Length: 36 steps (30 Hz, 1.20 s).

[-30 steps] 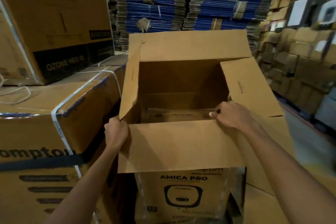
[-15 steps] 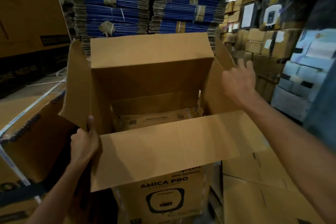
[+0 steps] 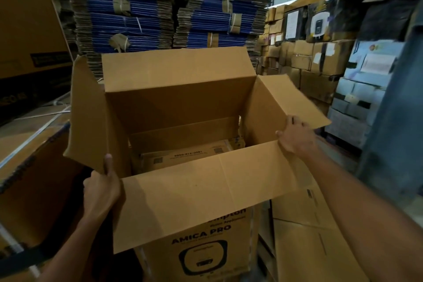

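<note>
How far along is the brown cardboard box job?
Done: all four flaps of the brown cardboard box stand open, a printed carton lying inside. In hand: the left hand grips the left flap, the right hand the right flap. Left: probably folding flaps shut; none is folded yet.

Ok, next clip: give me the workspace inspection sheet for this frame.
Surface: flat brown cardboard sheets at lower right; floor hidden.
Job's things: open brown cardboard box printed AMICA PRO, four flaps out; printed cardboard piece inside.
Clutter: strapped brown carton at left.
Hands: left hand grips the left front corner; right hand grips the right flap.
Cables: nothing seen.
Surroundings: blue flattened-carton stacks; stacked brown boxes.
</note>
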Motion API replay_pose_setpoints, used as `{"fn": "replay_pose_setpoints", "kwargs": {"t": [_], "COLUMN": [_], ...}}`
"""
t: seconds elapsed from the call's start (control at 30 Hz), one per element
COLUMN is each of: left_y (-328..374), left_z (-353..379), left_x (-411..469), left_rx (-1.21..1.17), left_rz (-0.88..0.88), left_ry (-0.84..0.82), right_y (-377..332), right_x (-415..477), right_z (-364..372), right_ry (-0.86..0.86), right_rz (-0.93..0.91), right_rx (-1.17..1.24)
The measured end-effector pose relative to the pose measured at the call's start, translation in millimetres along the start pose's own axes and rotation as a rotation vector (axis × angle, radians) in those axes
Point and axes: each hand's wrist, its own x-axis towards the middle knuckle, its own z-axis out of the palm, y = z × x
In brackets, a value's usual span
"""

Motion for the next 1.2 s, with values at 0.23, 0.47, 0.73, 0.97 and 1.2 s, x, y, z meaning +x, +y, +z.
{"fn": "replay_pose_setpoints", "kwargs": {"t": [0.23,0.47,0.73,0.97,1.2], "left_y": [9.4,44.7,85.2,98.9,95.0], "left_z": [-3.2,10.2,41.4,49.2,39.2], "left_x": [-15.9,-31.7,-45.5,-36.7,-48.4], "left_rx": [-0.008,-0.014,-0.113,-0.075,0.043], "left_rz": [0.004,-0.052,0.006,0.041,0.237], "left_ry": [-0.004,-0.134,-0.148,-0.162,-0.227], "right_y": [1.9,-72.4,-90.0,-81.4,-90.6], "right_x": [10.3,-80.3,-217.5,-240.5,-178.5], "right_z": [-10.3,-23.7,15.7,41.5,15.6], "right_ry": [-0.088,-0.058,0.28,-0.206,-0.093], "right_rz": [0.022,-0.227,-0.047,0.192,0.302], "right_rx": [0.276,0.477,0.835,1.338,1.824]}}
